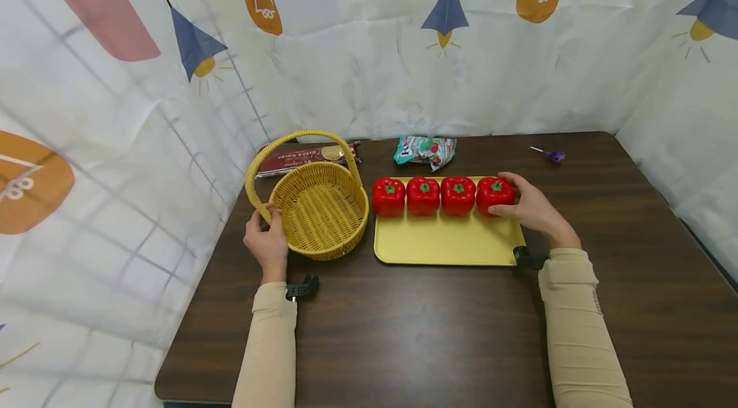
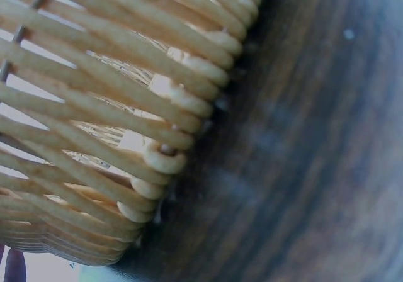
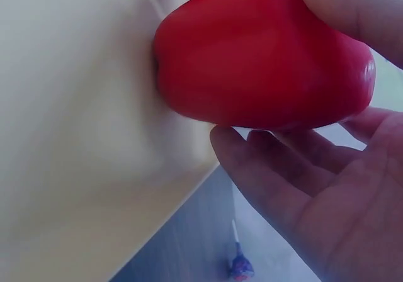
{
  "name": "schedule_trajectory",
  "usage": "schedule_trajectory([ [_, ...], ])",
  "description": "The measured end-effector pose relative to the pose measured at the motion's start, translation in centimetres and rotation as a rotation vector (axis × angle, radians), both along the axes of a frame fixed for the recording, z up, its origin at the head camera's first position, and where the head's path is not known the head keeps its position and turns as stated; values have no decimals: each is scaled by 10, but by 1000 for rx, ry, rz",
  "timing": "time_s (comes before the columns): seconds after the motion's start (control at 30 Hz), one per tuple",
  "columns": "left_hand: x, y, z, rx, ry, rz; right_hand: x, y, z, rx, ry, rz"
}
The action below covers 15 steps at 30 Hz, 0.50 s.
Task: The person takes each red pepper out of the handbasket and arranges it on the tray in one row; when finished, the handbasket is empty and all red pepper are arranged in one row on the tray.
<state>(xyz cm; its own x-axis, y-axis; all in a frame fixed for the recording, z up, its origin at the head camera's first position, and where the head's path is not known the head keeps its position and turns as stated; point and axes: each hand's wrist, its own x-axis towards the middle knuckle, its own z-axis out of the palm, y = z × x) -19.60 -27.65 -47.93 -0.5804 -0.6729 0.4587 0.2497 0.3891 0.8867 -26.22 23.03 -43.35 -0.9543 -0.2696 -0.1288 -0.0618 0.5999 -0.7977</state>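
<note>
My left hand (image 1: 267, 243) grips the left side of a round yellow wicker basket (image 1: 358, 238), where its tall handle meets the rim. Nothing lies inside the basket. Close up, the left wrist view has the basket's woven wall (image 2: 119, 93) against the dark table. Several red bell peppers stand in a row along the far half of a yellow tray (image 1: 444, 244). Around the rightmost bell pepper (image 1: 493, 193) is my right hand (image 1: 536, 206), thumb on the near side and fingers on the far side. In the right wrist view this pepper (image 3: 252, 62) sits between thumb and fingers.
Behind the basket lies a dark red snack packet (image 1: 300, 159). A green and white candy bag (image 1: 426, 150) is behind the tray. At the back right lies a purple lollipop (image 1: 556, 156). A patterned curtain (image 1: 369, 75) hangs behind the dark wooden table (image 1: 426, 331).
</note>
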Motion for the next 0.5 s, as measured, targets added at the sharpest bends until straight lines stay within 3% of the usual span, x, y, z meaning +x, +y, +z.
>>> schedule_trajectory([
  [0.1, -6, -7, -8, -1, 2, 7, 0, -1, 0, -3, 4, -3],
  [0.27, -4, -9, -8, -19, -13, 20, 2, 0, 4, -1, 5, 12],
  [0.4, 0, -11, 0, -77, -52, 16, 9, 3, 13, -31, 18, -8],
  [0.5, 6, -12, 13, -84, -67, -23, 15, 4, 22, -80, 56, -80],
])
